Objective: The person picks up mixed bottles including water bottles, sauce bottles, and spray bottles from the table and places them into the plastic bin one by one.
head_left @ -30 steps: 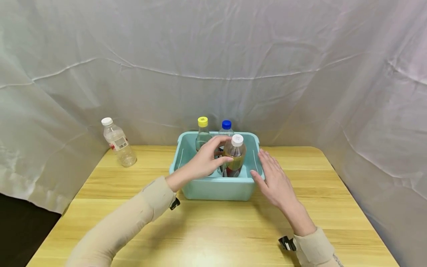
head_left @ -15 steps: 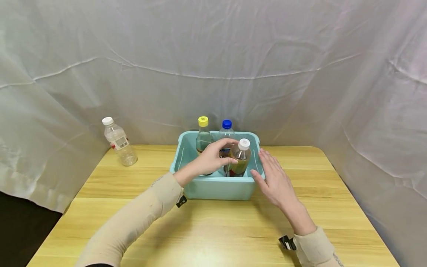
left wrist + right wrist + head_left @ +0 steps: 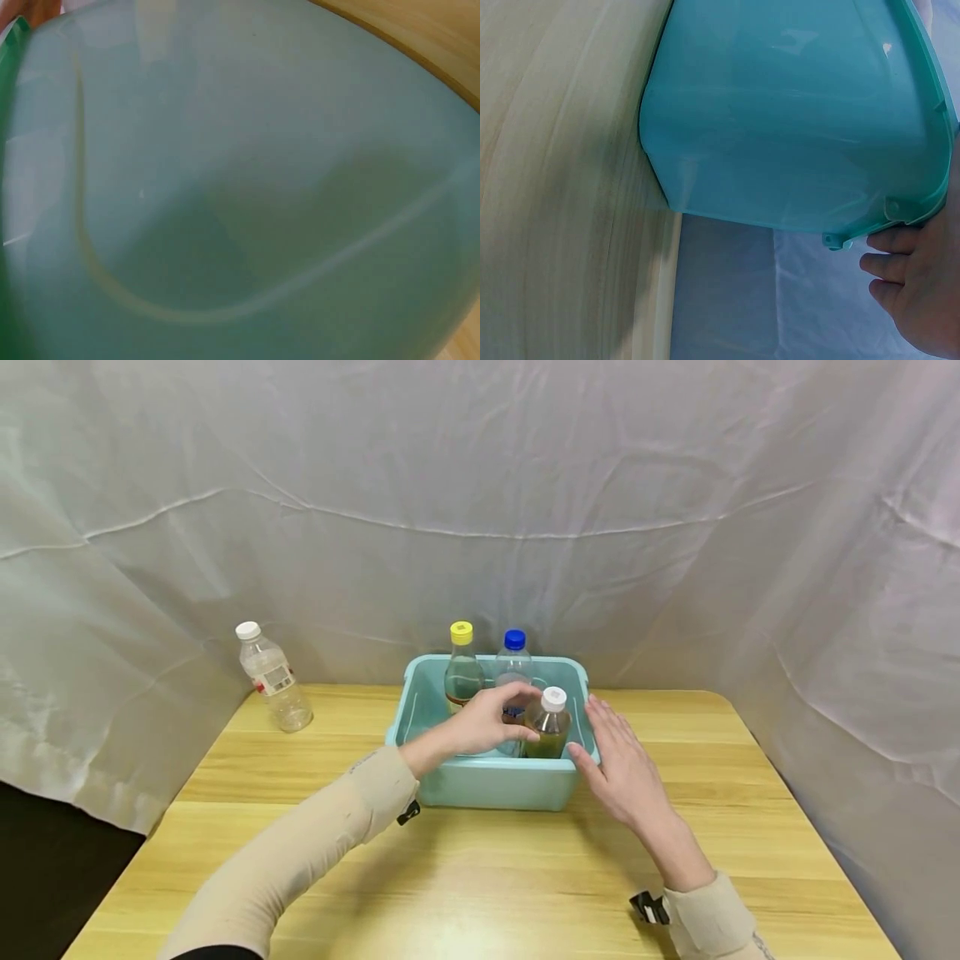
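Observation:
In the head view my left hand (image 3: 483,722) reaches over the front rim of a light teal plastic bin (image 3: 495,785). Its thumb and fingers curve round a clear bottle (image 3: 549,735) with a white cap and a yellow-green lower part, near the bin's right front corner. The bottle's base is hidden behind the front wall. My right hand (image 3: 622,768) lies along the bin's right side with its fingers fairly straight. The right wrist view shows that hand's fingers (image 3: 889,266) by the rim. In the left wrist view the bin's wall (image 3: 225,247) hides the left hand.
Inside the bin stand a yellow-capped bottle (image 3: 463,677) at the back left and a blue-capped bottle (image 3: 514,664) beside it. Another clear bottle (image 3: 277,681) with a white cap is on the wooden table (image 3: 480,877), at the back left. A grey curtain (image 3: 480,585) hangs behind.
My left hand has moved right and slightly down with the white-capped bottle, which now sits lower and closer to the bin's right wall. The right hand has stayed at the bin's side.

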A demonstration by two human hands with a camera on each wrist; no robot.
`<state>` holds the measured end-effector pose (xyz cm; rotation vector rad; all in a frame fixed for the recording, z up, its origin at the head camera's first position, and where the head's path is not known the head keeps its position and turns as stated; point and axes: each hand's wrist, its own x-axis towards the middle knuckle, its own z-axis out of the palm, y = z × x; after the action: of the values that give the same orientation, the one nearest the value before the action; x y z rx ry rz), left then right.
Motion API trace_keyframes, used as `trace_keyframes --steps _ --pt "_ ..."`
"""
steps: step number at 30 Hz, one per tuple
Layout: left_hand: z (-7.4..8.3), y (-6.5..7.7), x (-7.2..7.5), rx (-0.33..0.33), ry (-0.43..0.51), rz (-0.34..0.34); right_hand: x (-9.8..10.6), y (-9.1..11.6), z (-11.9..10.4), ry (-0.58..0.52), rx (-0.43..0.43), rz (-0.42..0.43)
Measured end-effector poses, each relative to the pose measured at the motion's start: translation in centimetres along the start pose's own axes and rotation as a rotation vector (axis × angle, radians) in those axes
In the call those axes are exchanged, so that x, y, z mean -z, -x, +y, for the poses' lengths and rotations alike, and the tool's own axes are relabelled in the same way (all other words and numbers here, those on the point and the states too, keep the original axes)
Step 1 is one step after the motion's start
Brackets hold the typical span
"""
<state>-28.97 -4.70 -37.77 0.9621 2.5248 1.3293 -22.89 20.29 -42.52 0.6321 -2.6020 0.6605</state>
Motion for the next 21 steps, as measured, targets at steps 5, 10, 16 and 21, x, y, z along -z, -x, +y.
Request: trace_keyframes --steps 5,10,16,21 --pt "-0.05 -0.09 -0.26 0.028 0.041 -0.027 0.01 -0.01 0.03 0.004 0.004 0.002" --pt "-0.08 -0.19 -0.46 0.066 0.068 -0.054 -0.03 0.09 0.1 -0.001 -0.002 0.002" --pt "-0.28 -0.19 -0.52 0.093 0.073 -0.077 -0.08 0.07 0.12 -0.005 -0.008 -0.004" --pt "-0.39 -0.25 -0.52 0.087 0.069 -0.086 -0.06 0.02 0.13 -0.006 -0.01 -0.005"
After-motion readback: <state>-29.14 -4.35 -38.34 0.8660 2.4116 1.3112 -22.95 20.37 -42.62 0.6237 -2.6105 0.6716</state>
